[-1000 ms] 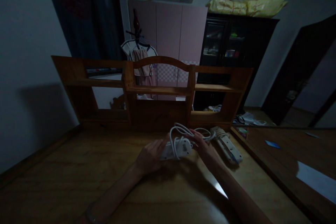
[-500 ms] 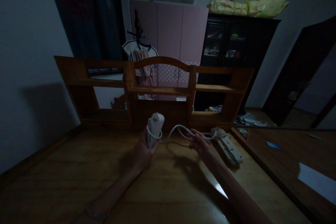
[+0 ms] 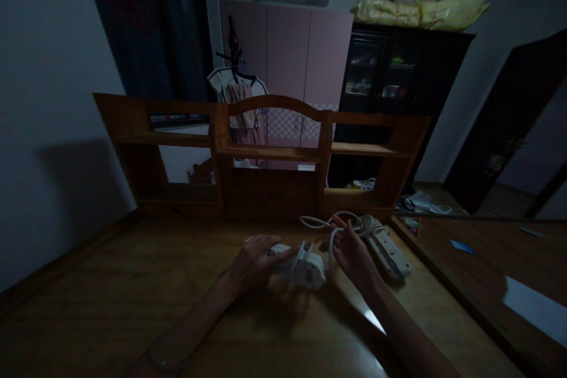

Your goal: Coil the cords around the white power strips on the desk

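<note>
My left hand (image 3: 256, 261) is wrapped round a white power strip (image 3: 312, 272), which lies nearly level above the wooden desk, its far end pointing right. Loops of white cord circle that end. My right hand (image 3: 349, 246) pinches the cord (image 3: 330, 248) just right of the strip, and a loose loop of it runs out above the fingers. Behind my right hand, a second power strip (image 3: 390, 254) lies on the desk with cord wound round its upper end. The palm side of my left hand is hidden.
A wooden shelf unit (image 3: 273, 153) stands along the desk's back edge. The desk top (image 3: 177, 283) shows a bright reflection near my right forearm. To the right, a lower brown surface (image 3: 478, 266) holds a blue card (image 3: 462, 246) and white paper (image 3: 538, 307).
My left hand has turned the power strip from upright to nearly level, its end swinging right and down. The cord now circles it further along. My right hand has shifted slightly right.
</note>
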A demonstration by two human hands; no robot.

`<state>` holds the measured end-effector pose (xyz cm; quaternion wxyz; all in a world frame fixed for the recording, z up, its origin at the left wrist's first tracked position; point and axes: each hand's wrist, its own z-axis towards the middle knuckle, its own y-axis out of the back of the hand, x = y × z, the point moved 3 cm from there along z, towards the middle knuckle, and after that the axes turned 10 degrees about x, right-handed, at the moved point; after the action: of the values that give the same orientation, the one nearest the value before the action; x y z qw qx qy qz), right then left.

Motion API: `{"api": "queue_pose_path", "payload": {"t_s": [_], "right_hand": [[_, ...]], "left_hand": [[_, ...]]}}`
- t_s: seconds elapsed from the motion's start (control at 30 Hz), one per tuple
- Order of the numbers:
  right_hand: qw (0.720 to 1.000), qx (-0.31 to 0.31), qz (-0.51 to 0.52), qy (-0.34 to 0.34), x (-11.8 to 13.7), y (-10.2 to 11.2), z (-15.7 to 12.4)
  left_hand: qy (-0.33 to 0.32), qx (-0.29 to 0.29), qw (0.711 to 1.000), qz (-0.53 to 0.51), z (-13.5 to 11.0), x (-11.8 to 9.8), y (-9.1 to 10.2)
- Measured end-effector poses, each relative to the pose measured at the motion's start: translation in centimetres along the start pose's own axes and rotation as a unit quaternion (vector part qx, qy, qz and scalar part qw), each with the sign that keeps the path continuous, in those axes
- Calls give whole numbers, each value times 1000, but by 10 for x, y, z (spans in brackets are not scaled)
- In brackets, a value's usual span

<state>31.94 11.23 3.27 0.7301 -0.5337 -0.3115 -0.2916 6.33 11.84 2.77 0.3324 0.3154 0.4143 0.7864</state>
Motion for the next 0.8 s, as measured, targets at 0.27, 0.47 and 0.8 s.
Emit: {"api": "queue_pose_path", "payload": {"t_s": [0.27,0.47,0.8], "right_hand": [[999,32,-16,-19,12,-19,-14],[998,58,-12,-27,11,-23,-14],[995,98,5,-12,10,-25,-15]], "left_hand": [[6,51,994,99,7,-3,-6],[127,60,985,105,8,4,-4],[330,78,940,33,0,21,0]]}}
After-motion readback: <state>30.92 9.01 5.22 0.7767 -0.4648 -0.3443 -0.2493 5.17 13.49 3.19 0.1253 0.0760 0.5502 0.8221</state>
